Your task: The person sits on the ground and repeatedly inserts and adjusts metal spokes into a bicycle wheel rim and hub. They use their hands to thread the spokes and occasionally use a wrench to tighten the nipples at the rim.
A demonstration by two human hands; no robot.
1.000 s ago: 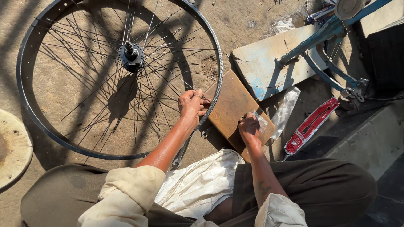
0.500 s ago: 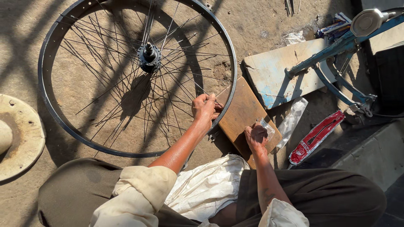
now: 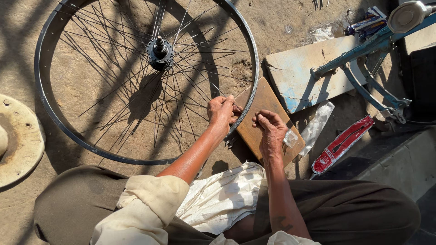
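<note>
A bicycle wheel rim (image 3: 50,115) with thin spokes and a dark hub (image 3: 160,50) stands in front of me on the dirt ground. My left hand (image 3: 221,111) pinches a spoke at the rim's near right side. Just to its right, my right hand (image 3: 271,129) hovers over a brown wooden board (image 3: 259,102), fingers curled around something small that I cannot make out. A small clear plastic bag (image 3: 290,137) lies on the board by that hand.
A round stone slab (image 3: 20,140) lies at the left. A pale blue board (image 3: 295,75), a blue bicycle frame (image 3: 368,43), a clear wrapper (image 3: 318,127) and a red packet (image 3: 343,144) lie to the right. White cloth (image 3: 218,199) covers my lap.
My right hand has lifted off the wooden board and moved up toward my left hand at the rim. The view has shifted, so the wheel sits further right in frame.
</note>
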